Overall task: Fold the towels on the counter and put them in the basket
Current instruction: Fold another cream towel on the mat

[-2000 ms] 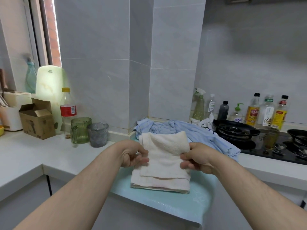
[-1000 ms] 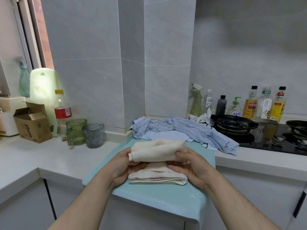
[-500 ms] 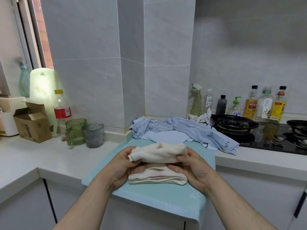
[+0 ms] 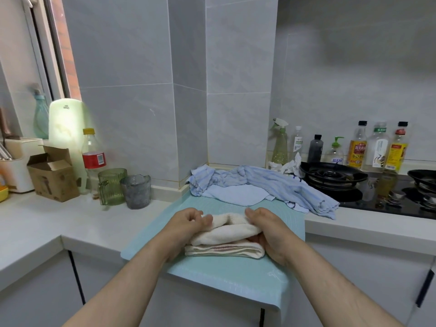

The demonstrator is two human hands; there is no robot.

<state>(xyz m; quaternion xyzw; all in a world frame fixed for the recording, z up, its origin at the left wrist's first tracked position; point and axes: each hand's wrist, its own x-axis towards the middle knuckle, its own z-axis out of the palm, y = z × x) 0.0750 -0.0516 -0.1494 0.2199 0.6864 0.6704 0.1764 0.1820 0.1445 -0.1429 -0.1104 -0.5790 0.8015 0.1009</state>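
Grey-tiled kitchen corner, with a white stone bench [image 4: 47, 223] running along both walls. At the bench's front edge lies a pale teal rectangular mat [image 4: 224, 273], and on it a flat-folded cream towel with a reddish stripe [image 4: 224, 250]. On top of that rests a soft cream terry towel [image 4: 226, 230], doubled over into a loose roll. The left grip [image 4: 186, 225] has curled fingers pinching the roll's left end. The right grip [image 4: 267, 231] wraps the right end, fingers over the top and thumb beneath. Behind the mat, against the wall, sits a crumpled heap of light blue towels [image 4: 259, 185], spilling toward a black gas hob [image 4: 335, 178]. Further left, a ribbed green glass jug [image 4: 111, 186] and a grey tumbler [image 4: 136, 191] stand side by side.
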